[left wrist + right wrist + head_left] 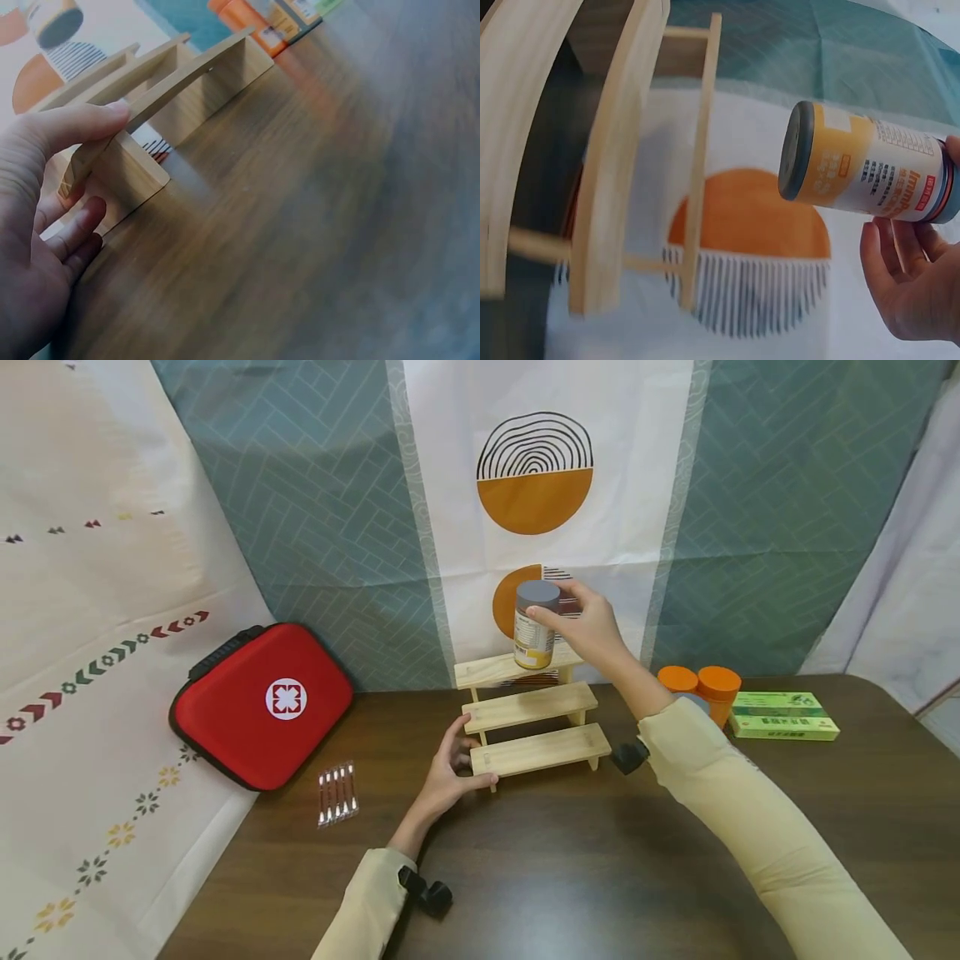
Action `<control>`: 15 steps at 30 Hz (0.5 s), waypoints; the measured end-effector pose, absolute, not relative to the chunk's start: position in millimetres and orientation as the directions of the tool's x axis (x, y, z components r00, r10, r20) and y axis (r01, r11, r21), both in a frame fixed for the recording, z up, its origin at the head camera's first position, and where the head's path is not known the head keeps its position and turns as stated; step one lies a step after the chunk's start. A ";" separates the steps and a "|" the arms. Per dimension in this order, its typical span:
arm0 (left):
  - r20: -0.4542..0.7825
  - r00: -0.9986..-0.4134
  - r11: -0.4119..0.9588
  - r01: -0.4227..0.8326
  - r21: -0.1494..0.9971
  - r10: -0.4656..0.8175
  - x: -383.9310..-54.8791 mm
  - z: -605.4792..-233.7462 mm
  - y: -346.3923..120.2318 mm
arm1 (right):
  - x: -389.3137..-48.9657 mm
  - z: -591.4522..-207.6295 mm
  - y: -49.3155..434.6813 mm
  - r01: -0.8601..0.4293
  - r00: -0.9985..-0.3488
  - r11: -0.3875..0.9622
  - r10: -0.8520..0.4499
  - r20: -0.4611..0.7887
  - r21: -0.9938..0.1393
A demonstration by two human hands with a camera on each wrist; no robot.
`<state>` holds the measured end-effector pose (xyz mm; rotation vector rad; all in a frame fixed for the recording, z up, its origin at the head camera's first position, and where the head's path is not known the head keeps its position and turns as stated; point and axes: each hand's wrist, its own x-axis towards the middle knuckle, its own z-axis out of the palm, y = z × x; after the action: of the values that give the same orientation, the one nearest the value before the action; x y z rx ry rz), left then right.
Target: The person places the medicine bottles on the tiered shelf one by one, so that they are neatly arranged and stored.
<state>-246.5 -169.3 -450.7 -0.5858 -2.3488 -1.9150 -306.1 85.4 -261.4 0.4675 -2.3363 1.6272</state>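
Note:
A three-tier wooden step rack stands at the back of the table against the curtain. My left hand grips the left end of its lowest step, thumb on the front edge and fingers behind, as the left wrist view also shows the rack. My right hand holds a supplement jar with a grey lid and a white and yellow label, around its lid end. The jar is over the top step, and in the right wrist view a gap lies between the jar's base and that step.
A red first-aid case leans at the left, with a pack of cotton swabs nearby. Right of the rack are orange-capped bottles, partly behind my right sleeve, and green boxes. A patterned curtain hangs behind.

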 end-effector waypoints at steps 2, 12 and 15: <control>0.277 -0.926 0.157 0.323 0.933 0.257 -246.9 -450.4 -168.0 | -310.5 -263.7 75.2 -0.397 -0.918 0.315 -0.121 0.378 -0.862; 0.288 -0.925 0.148 0.330 0.932 0.249 -247.3 -450.3 -168.4 | -329.3 -277.4 33.1 -0.351 -0.936 0.285 -0.108 0.334 -0.892; 0.287 -0.925 0.151 0.330 0.932 0.248 -247.3 -450.4 -169.5 | -333.7 -281.8 25.3 -0.334 -0.943 0.288 -0.103 0.318 -0.898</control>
<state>-247.3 -169.5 -450.4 -0.5860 -2.3322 -1.9175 -333.7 25.3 -281.8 0.4056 -2.3544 1.7172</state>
